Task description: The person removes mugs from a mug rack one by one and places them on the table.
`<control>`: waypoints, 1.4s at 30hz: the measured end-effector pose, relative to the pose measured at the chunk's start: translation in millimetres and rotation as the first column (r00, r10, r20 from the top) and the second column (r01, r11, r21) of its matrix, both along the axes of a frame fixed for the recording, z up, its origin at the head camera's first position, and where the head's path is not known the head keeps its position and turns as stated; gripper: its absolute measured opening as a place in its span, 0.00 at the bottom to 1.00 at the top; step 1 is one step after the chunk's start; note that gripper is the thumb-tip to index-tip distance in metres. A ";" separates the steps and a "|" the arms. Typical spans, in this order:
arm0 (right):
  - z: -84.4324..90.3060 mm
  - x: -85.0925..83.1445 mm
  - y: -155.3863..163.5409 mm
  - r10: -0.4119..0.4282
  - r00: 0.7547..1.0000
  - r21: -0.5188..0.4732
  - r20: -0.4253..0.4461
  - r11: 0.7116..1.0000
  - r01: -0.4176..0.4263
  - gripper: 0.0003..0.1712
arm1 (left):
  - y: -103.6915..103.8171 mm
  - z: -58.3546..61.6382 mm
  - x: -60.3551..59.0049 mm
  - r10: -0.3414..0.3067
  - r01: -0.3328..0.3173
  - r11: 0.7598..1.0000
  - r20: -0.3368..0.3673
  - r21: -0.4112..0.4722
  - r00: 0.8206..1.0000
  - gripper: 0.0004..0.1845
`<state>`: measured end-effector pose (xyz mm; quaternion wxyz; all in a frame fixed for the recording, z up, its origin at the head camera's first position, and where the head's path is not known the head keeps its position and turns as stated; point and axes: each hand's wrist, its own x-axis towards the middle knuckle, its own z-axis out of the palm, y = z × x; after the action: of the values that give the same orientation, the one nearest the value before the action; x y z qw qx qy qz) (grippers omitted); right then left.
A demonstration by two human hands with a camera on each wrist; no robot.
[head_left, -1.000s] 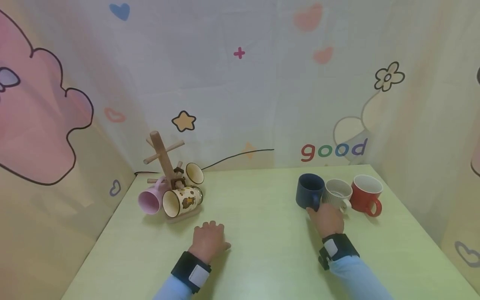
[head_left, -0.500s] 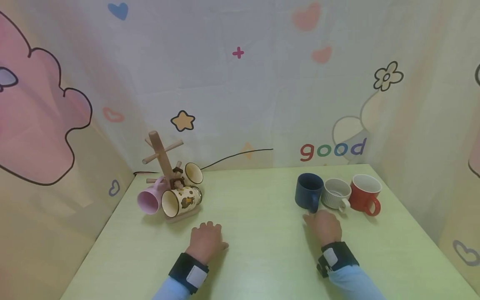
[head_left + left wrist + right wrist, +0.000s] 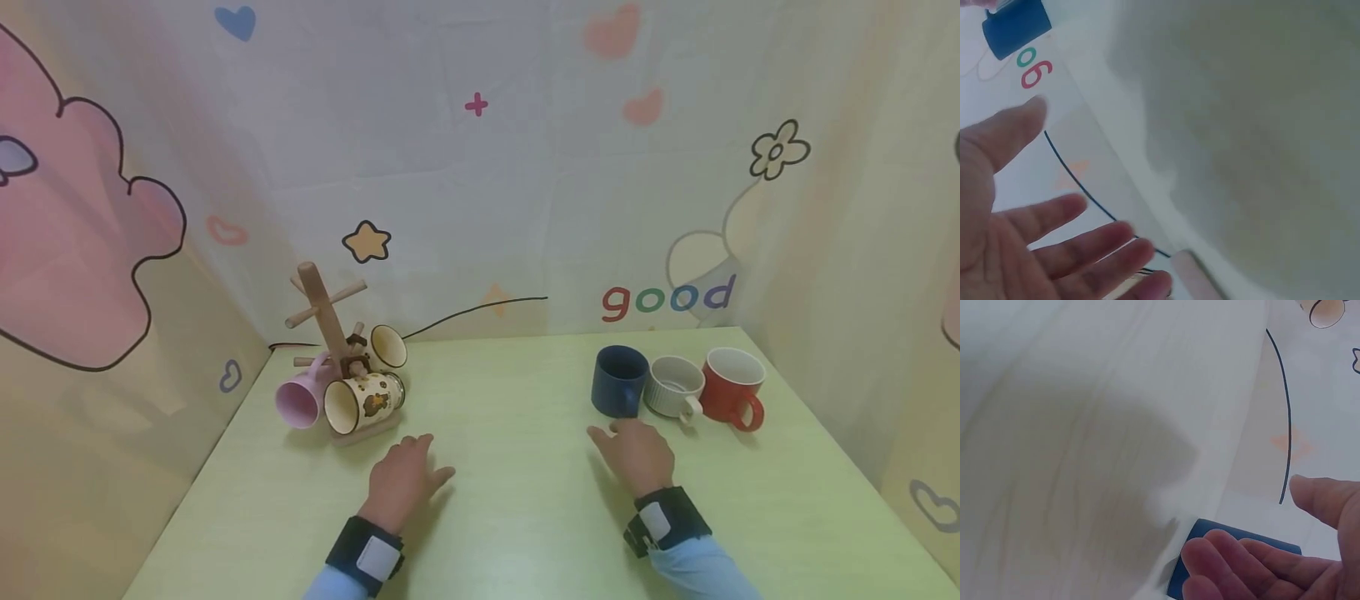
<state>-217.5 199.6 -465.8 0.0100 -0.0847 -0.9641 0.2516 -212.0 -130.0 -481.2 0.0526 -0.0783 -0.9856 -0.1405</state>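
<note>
Hands lay loose and empty over our table (image 3: 525,517): our right hand (image 3: 636,454) hovered just near the blue mug (image 3: 619,382), fingers spread, apart from it; our left hand (image 3: 401,479) opened near the mug rack (image 3: 330,333), far left.

My head view is evenly lit and soft, with faint shadows under both hands and wide-angle bending at the edges; both wrist views look washed out and hazy, the fingers (image 3: 1054,250) close to the lens blurred
</note>
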 end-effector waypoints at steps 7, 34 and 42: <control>3.0 0.7 -4.4 0.022 1.000 0.012 -0.003 1.000 -0.022 0.29 | -12.1 -3.4 -6.8 0.070 -0.066 0.976 -0.016 0.206 0.997 0.37; -3.2 0.0 -6.3 0.030 0.999 0.012 -0.018 0.999 -0.030 0.26 | -71.5 -8.1 -23.1 0.358 -0.371 0.589 0.179 0.718 0.916 0.52; -4.0 0.4 -4.7 0.027 0.999 0.008 -0.029 1.000 -0.027 0.25 | -71.6 -4.1 -35.9 0.378 -0.346 0.485 0.164 0.803 0.911 0.57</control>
<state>-217.1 194.9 -469.9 0.0210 -0.0681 -0.9658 0.2493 -248.0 -201.6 -485.2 0.1282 0.1616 -0.7995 -0.5641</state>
